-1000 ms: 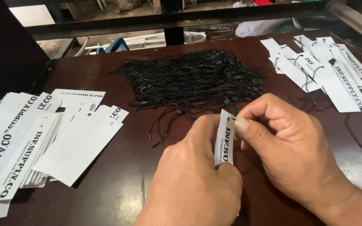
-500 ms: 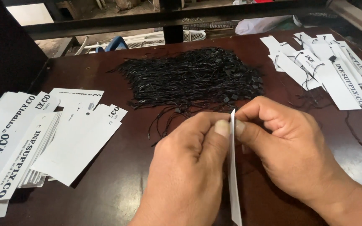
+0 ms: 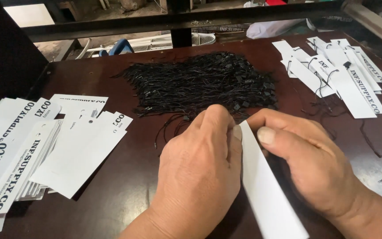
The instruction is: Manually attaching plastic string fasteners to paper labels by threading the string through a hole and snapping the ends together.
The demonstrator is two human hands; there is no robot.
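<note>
My left hand (image 3: 200,177) and my right hand (image 3: 310,163) meet over the dark table, both pinching the top end of one long white paper tag (image 3: 266,190). The tag slants down between the hands toward the lower edge of the view, its blank side up. Just beyond my fingertips lies a heap of black string loops (image 3: 204,84) with small plastic locks. A few loose strings trail from the heap toward my left hand.
A fanned stack of white printed tags (image 3: 40,146) lies at the left on the dark brown table (image 3: 124,194). At the back right is a pile of tags with black strings attached (image 3: 341,71). A black metal rail (image 3: 177,20) runs along the far edge.
The tag turned from showing its printed face, to edge-on, to lying with its blank side up. Both hands stayed together at its top end, shifting slightly.
</note>
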